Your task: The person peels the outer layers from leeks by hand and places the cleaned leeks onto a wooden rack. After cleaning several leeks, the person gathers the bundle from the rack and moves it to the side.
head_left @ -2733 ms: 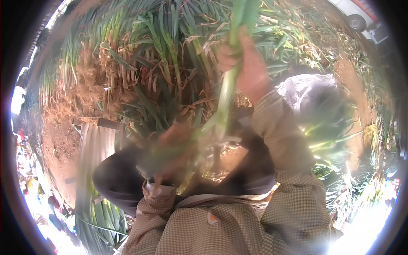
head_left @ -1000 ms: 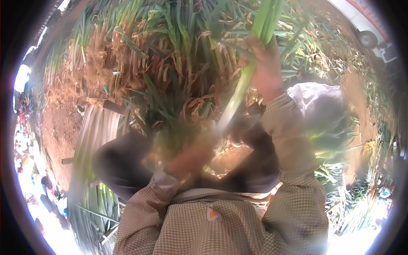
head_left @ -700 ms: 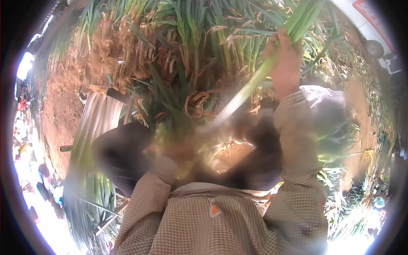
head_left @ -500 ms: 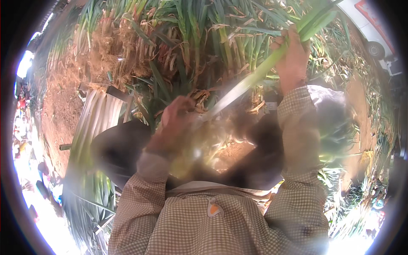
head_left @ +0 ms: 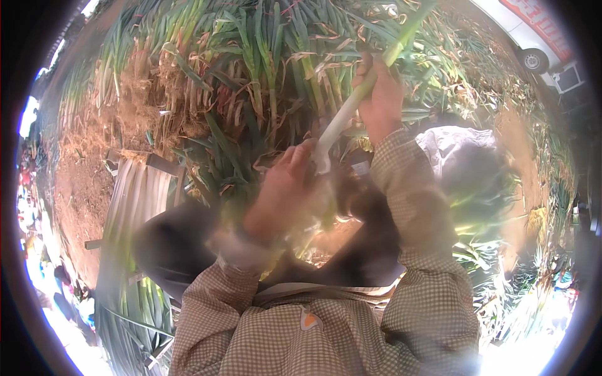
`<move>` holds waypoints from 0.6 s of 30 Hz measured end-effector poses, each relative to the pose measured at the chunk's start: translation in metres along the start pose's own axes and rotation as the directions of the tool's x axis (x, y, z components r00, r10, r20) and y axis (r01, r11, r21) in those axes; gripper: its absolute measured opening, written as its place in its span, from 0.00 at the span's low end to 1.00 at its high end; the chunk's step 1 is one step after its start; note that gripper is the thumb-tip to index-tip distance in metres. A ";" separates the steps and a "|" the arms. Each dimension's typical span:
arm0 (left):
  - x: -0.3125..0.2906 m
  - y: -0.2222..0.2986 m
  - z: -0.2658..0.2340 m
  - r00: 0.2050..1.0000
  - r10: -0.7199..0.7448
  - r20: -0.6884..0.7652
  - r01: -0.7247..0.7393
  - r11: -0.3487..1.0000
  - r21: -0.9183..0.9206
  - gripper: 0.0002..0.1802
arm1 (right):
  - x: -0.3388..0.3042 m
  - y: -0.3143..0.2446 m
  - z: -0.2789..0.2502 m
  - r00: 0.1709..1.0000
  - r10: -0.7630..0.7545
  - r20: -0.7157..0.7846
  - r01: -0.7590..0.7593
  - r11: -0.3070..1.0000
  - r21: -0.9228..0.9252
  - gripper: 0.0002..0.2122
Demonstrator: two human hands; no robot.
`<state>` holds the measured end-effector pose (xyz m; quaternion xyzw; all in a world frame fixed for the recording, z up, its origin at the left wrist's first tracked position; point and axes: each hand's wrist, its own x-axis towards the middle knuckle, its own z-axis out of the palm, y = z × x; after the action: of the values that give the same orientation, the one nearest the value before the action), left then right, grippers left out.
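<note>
A long green onion (head_left: 342, 122) with a white shaft slants across the middle, its green top up to the right. My right hand (head_left: 381, 94) is closed around it where white turns to green. Beside the lower white end, my left hand (head_left: 285, 185) has its fingers curled in; whatever they pinch is hidden. A pale, curved bit shows at that lower end, next to the left fingertips. Haze and blur cover the area between my knees, so the things there are hard to make out.
Untrimmed green onions (head_left: 269, 50) with dry roots lie piled along the far side. At left, cleaned green onions (head_left: 141, 188) are stacked in a metal frame (head_left: 164, 164). A whitish sack (head_left: 458, 147) sits at right. A white vehicle (head_left: 533, 31) stands far right.
My right hand has come left and slightly down with the green onion, which now stands steeper. My left hand has shifted right, close to its lower end. The view has shifted slightly.
</note>
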<state>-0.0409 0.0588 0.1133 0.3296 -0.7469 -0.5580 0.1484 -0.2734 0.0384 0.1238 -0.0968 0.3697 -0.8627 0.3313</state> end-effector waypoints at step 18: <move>0.017 -0.033 -0.008 0.778 0.524 -0.347 -0.350 0.820 0.452 0.24 | -0.020 -0.008 0.035 0.905 -0.420 0.065 0.424 0.883 -0.200 0.12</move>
<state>-0.0377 0.0365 0.0823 0.2868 -0.8367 -0.2656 0.3836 -0.2476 0.0356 0.1555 -0.2176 0.4251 -0.8694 0.1271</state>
